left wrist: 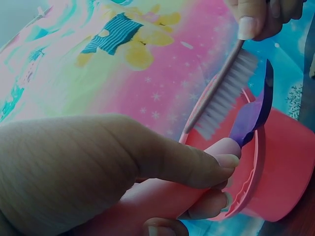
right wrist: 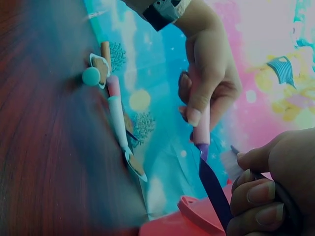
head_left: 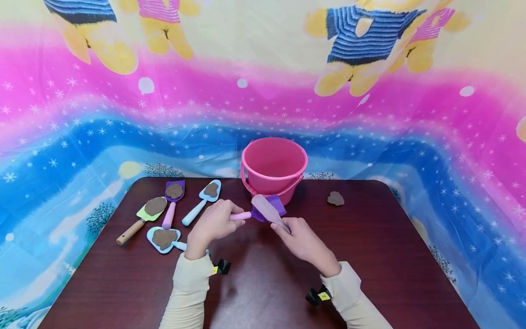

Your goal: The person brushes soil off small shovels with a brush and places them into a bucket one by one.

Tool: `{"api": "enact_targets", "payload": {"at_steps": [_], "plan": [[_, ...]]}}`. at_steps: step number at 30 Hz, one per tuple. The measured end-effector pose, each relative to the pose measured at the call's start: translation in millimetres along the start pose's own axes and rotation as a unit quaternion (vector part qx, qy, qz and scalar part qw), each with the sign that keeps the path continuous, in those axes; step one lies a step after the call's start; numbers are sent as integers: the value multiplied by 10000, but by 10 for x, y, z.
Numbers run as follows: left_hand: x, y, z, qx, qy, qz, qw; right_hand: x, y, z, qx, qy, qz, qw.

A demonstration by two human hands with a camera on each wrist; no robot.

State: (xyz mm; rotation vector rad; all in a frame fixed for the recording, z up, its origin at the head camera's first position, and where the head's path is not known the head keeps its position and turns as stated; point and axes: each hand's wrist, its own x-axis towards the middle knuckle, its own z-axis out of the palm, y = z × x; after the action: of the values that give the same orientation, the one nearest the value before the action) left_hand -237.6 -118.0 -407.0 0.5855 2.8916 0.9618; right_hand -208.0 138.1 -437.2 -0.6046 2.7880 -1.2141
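My left hand (head_left: pixel 213 224) grips the pink handle of a small purple shovel (head_left: pixel 278 204), its blade in front of the bucket in the head view. In my right hand (head_left: pixel 306 242) is a brush (head_left: pixel 266 209) with pale bristles (left wrist: pixel 229 93), held by its handle. The brush head overlaps the shovel blade in the head view; from the left wrist, bristles face the blade's side. Behind both tools stands a pink bucket (head_left: pixel 273 182) with its handle hanging down in front.
Several small shovels, such as a green one with a wooden handle (head_left: pixel 130 232) and a light blue one (head_left: pixel 194 213), lie at the left, each bearing a brown lump (head_left: pixel 155 206). Another brown lump (head_left: pixel 335 198) lies right of the bucket. A patterned cloth (head_left: pixel 197 137) hangs behind the table (head_left: pixel 370 274).
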Motion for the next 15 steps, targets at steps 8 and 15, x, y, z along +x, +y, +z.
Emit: {"api": "enact_targets", "payload": {"at_steps": [8,15], "plan": [[8,14,6,8,13,33,10000,-16,-22,65,95,21,-146,9998],[6,25,10,-9,50,174,9998,-5,-1,82,106,-46,-83,9999]]}}
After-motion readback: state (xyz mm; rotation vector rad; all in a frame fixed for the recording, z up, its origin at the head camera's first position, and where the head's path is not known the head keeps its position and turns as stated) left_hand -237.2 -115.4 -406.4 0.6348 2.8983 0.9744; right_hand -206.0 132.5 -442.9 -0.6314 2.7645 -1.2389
